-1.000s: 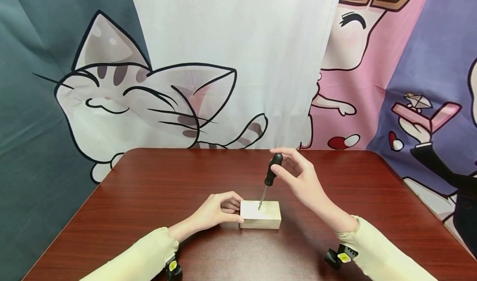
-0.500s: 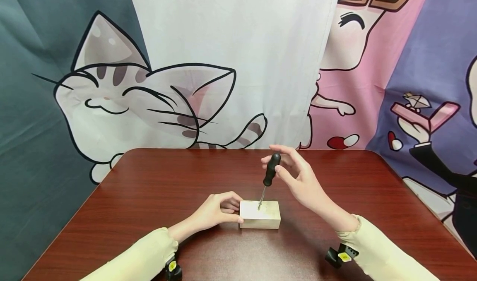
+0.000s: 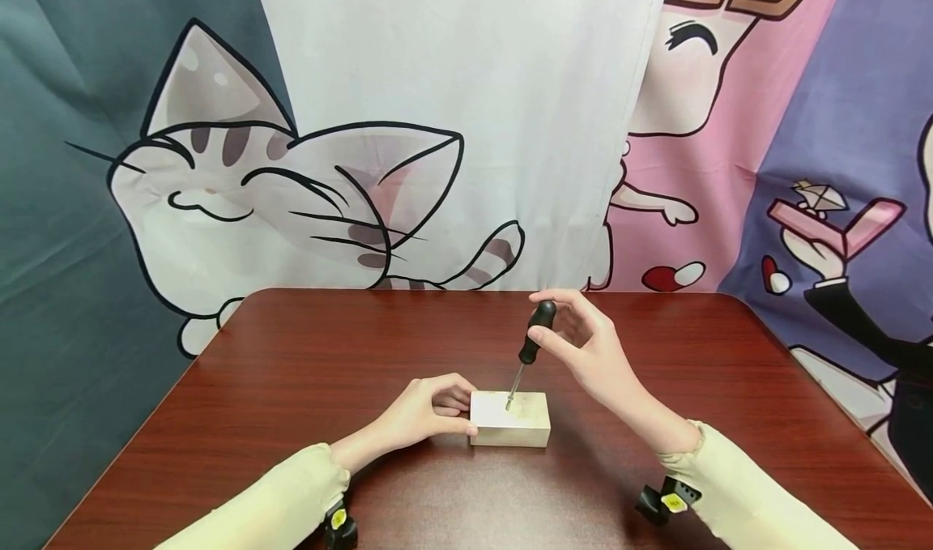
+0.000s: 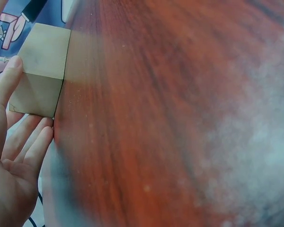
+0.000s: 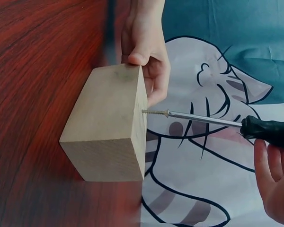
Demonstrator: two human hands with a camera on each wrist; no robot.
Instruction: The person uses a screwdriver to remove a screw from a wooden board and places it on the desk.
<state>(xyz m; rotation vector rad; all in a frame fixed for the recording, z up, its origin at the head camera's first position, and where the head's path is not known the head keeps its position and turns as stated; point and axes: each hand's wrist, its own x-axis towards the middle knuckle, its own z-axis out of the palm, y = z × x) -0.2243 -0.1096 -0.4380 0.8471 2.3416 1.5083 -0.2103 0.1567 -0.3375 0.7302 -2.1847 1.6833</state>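
A pale wooden block [image 3: 510, 420] lies on the table in the head view. My left hand [image 3: 419, 414] holds its left end, the thumb on the front edge and the fingers behind. From the block's top face stands a threaded screw [image 5: 156, 112], its shank largely exposed in the right wrist view. The tip of a screwdriver [image 3: 537, 333] with a black handle and metal shaft meets the screw head, leaning slightly right. My right hand [image 3: 586, 347] pinches the handle between thumb and fingers. In the left wrist view, my left thumb [image 4: 12, 71] touches the block's edge.
The dark red wooden table [image 3: 328, 347] stretches around the block. Behind it hangs a cartoon-printed cloth backdrop [image 3: 466, 88]. Each wrist wears a small black camera, such as the right wrist camera [image 3: 663, 501].
Half a second ago my right fingers were spread more loosely around the handle; now the thumb and fingers close on it again, and the handle leans slightly further right. The left hand and block stay put.
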